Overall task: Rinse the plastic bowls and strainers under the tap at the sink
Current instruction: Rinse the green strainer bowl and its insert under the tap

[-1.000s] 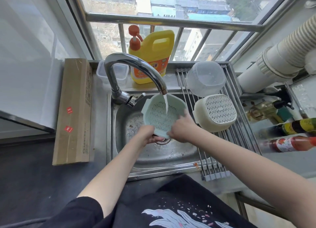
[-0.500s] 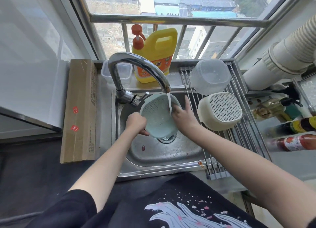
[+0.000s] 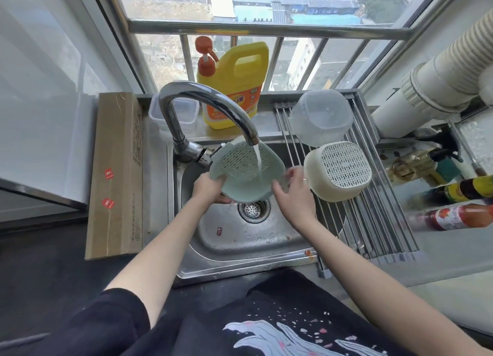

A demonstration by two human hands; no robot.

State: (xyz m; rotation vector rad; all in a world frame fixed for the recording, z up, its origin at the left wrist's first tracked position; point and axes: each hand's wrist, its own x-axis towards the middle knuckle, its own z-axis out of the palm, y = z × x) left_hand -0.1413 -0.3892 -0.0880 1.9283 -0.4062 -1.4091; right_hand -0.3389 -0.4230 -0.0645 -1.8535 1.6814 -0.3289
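Note:
A pale green strainer (image 3: 240,169) is tilted under the running tap (image 3: 210,107) over the steel sink (image 3: 240,238). Water falls into its slotted inside. My left hand (image 3: 208,187) grips its lower left rim. My right hand (image 3: 293,193) is at its right edge, blurred, fingers spread and loosely bent; whether it touches the rim is unclear. A cream strainer (image 3: 338,171) lies upside down on the drying rack (image 3: 373,222) to the right. Behind it sits a clear plastic bowl (image 3: 320,118), also upside down.
A yellow detergent jug (image 3: 234,88) with an orange pump and a small clear container (image 3: 176,112) stand behind the tap. A long cardboard box (image 3: 117,174) lies left of the sink. Sauce bottles (image 3: 458,217) lie at the right. A white duct (image 3: 440,80) runs overhead there.
The strainer has been turned under the stream. My right hand has come off its far rim and moved down to the right edge. My left hand keeps its hold.

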